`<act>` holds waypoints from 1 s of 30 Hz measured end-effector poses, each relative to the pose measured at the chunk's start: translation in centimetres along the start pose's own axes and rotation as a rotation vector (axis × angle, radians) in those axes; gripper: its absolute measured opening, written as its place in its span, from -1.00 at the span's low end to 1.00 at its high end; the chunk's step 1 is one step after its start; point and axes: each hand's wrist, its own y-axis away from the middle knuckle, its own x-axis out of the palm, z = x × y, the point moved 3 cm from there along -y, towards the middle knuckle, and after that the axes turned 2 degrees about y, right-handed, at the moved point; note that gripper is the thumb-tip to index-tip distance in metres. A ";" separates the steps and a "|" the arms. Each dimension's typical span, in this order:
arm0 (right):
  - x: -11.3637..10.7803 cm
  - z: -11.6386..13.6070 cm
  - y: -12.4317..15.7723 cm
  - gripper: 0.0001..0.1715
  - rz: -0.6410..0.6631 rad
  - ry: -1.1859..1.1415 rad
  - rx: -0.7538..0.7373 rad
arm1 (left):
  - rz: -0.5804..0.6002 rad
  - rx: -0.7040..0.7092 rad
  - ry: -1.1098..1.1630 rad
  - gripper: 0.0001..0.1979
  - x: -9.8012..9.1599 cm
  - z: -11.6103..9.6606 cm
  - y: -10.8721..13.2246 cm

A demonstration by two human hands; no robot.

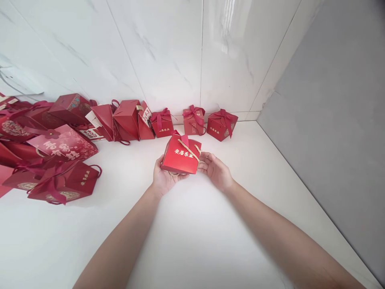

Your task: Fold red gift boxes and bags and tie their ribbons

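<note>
A red gift box (182, 154) with gold lettering, a gold rope handle and a dark pink ribbon on top is held up over the white surface, slightly tilted. My left hand (165, 176) grips it from the left and below, fingers under its base. At its right side is my right hand (216, 170), with fingers curved and apart near the lower right edge; whether the fingertips touch the box is unclear. Just behind stand three ribboned red boxes: one at the left (162, 123), one in the middle (194, 121) and one at the right (222, 124).
Several red gift boxes (69, 182) crowd the left of the white surface (192, 241). Taller twisted red boxes (126, 120) stand along the marbled tile wall (168, 52). A grey wall (337, 132) borders the right side.
</note>
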 end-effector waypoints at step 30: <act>-0.2 -0.8 -0.3 -0.29 0.055 -0.767 0.395 | 0.219 -0.040 -0.092 -0.34 1.3 0.6 0.1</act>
